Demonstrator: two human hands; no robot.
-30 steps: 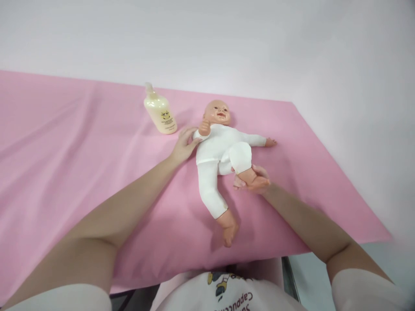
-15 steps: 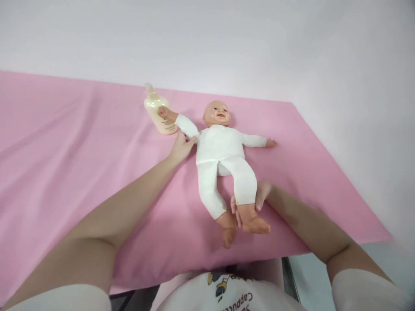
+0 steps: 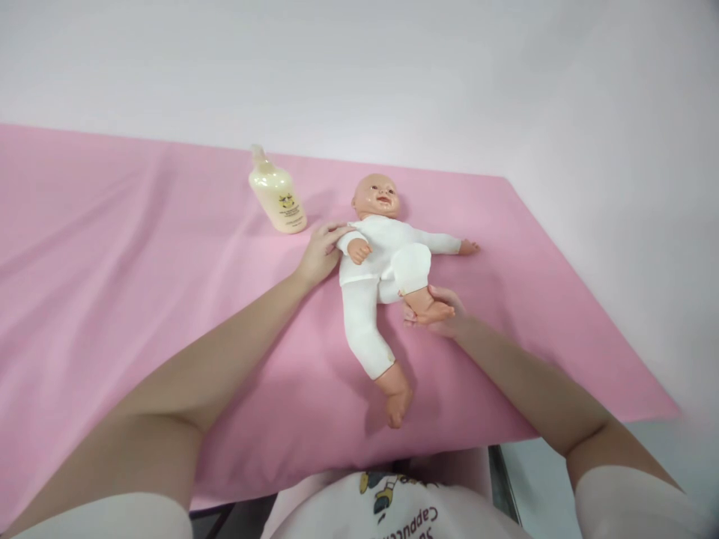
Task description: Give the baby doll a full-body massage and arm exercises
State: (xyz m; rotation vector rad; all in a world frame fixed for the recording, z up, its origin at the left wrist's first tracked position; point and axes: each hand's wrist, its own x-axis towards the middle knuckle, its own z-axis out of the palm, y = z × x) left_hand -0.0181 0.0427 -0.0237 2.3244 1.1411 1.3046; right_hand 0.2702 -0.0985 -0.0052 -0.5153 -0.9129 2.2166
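Near edge of the table (image 3: 84, 314), covered in one pink cloth: the wearer's white printed shirt shows at the bottom of the view, two bare forearms reaching out from it over the cloth.

One doll (image 3: 382, 258), in a white suit, lies on its back right of the table's middle, head toward the far edge. Its straight leg points back at the near edge, bare foot nearest the wearer. Its other leg is folded, knee up over the belly.

Right hand (image 3: 441, 311): palm up under the folded leg's foot, fingers cupped round the foot and ankle, holding it. Forearm runs in from the near right corner, low over the cloth.

Left hand (image 3: 321, 251): laid against the doll's shoulder and upper arm, fingers curled loosely on the sleeve. Whether it grips the arm or only presses it, cannot tell. That doll arm is bent across the chest; the other lies stretched out toward the right edge.

One cream bottle (image 3: 277, 196) stands further off, near the far edge, just beyond the left hand, apart from it.
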